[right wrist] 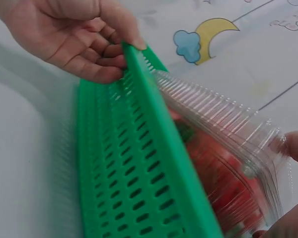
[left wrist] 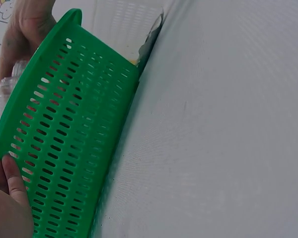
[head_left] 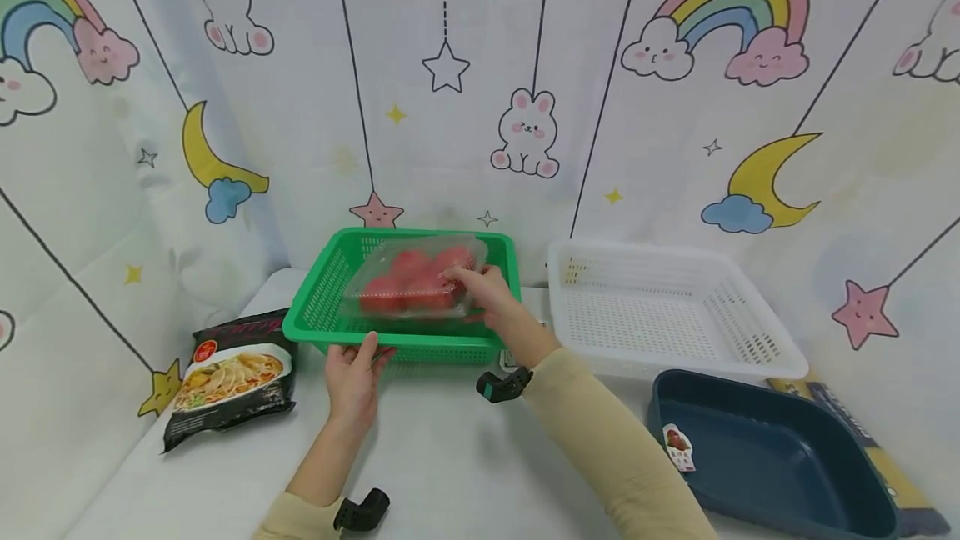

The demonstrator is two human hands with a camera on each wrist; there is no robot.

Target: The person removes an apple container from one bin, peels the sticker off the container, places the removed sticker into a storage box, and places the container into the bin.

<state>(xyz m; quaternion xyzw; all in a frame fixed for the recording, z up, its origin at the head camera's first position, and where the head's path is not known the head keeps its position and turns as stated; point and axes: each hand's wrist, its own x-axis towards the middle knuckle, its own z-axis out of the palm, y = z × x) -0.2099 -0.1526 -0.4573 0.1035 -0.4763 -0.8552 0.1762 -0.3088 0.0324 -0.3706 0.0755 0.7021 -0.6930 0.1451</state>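
Observation:
A clear plastic box of tomatoes point(head_left: 412, 282) lies tilted in the green basket point(head_left: 307, 325) at the back of the table. My right hand point(head_left: 495, 298) grips the box at its right end, thumb on top; the right wrist view shows the ribbed clear box point(right wrist: 218, 106) with red tomatoes inside. My left hand point(head_left: 352, 382) holds the basket's front rim, thumb over the edge and fingers beneath it. In the left wrist view the fingers point(left wrist: 12, 176) lie against the basket's perforated wall point(left wrist: 64, 144).
A white basket point(head_left: 637, 315) stands to the right of the green one. In front of it is a dark blue tub point(head_left: 765, 457) with a small sticker point(head_left: 678, 447). A black noodle packet point(head_left: 232, 377) lies at the left. A patterned curtain point(head_left: 450, 157) hangs behind.

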